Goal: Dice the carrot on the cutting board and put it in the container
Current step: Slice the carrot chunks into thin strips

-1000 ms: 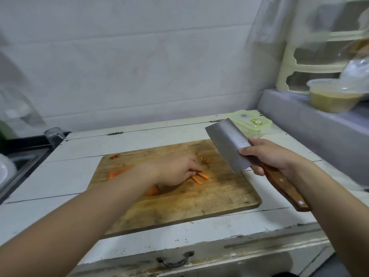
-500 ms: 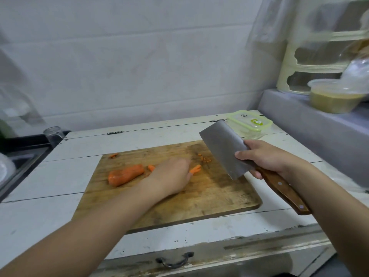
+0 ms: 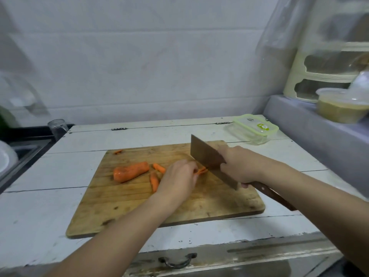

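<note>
Right hand (image 3: pixel 238 165) clamped round the wooden handle of a cleaver (image 3: pixel 211 160), fingers wrapped where handle meets blade. Blade stands on edge across the cutting board (image 3: pixel 139 206), its lower edge down on the wood, running from the far middle of the board toward the near right. Handle end sticks out past the wrist toward the near right.

Left hand (image 3: pixel 178 179) lies knuckles-up just left of the blade, fingers curled and pressing down on thin carrot strips (image 3: pixel 201 171). Orange ends of the strips show between the fingertips and the steel. Whether the blade has gone through them, cannot tell.

Left of that hand, on the board: two short carrot sticks (image 3: pixel 154 181), one lying near-to-far, one angled further back. Beyond them a thick carrot stub (image 3: pixel 130 171), uncut, lying slantwise. One small orange scrap (image 3: pixel 118 151) at the board's far left corner.

Board sits on a worn white painted counter (image 3: pixel 40 216), with a dark drawer pull (image 3: pixel 176 260) on its near front. Container (image 3: pixel 254 129), clear with a green-rimmed lid on, stands on the counter at far right, well apart from the board's far right corner. Glass jar (image 3: pixel 58 126) at far left by a dark sink edge. Raised grey ledge at right carries a lidded tub (image 3: pixel 341 108) of yellowish contents and a cream plastic rack (image 3: pixel 299 80).
</note>
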Action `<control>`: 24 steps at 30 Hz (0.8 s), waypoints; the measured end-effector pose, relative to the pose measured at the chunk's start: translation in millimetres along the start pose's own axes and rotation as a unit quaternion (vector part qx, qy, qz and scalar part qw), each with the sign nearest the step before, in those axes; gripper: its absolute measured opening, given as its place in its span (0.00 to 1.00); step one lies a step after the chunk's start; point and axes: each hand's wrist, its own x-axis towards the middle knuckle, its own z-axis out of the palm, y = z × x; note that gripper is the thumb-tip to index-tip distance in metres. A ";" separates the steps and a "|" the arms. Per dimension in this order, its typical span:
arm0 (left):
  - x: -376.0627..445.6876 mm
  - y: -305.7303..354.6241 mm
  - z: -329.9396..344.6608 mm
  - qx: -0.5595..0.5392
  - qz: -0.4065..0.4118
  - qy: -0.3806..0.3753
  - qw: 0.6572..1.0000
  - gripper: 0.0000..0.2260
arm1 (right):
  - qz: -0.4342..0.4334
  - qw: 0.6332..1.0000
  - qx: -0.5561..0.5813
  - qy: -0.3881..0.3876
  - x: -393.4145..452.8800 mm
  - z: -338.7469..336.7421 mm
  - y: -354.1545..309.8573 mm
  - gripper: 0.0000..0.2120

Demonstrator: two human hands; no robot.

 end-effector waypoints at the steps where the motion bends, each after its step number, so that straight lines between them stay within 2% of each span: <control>1: -0.1 -0.9 0.7 -0.008 0.001 0.007 1.000 0.07 | -0.007 1.000 -0.007 -0.003 -1.1 0.1 -5.0 0.10; 7: -2.4 -6.2 8.0 -0.029 0.013 0.026 0.999 0.06 | 0.018 0.998 0.032 -0.043 -2.7 -3.3 0.5 0.12; 10: -2.2 -9.6 10.2 -0.028 0.008 0.026 0.999 0.07 | 0.040 0.998 0.037 -0.002 -1.1 -0.4 14.2 0.02; 12: -1.8 -10.1 11.2 -0.026 0.009 0.026 0.999 0.08 | 0.036 0.998 0.029 0.044 -4.3 1.5 17.5 0.03; 14: -1.8 -9.3 11.1 -0.018 0.011 0.023 1.000 0.09 | 0.033 0.998 0.015 0.057 -11.0 2.5 13.3 0.05; 17: -3.1 -9.3 9.7 -0.026 0.011 0.023 0.999 0.08 | 0.036 0.998 -0.021 0.041 -17.0 7.2 3.4 0.03; 24: -2.5 -9.1 8.6 -0.022 0.012 0.004 1.000 0.09 | 0.046 0.995 -0.081 0.017 -1.6 14.1 -19.7 0.05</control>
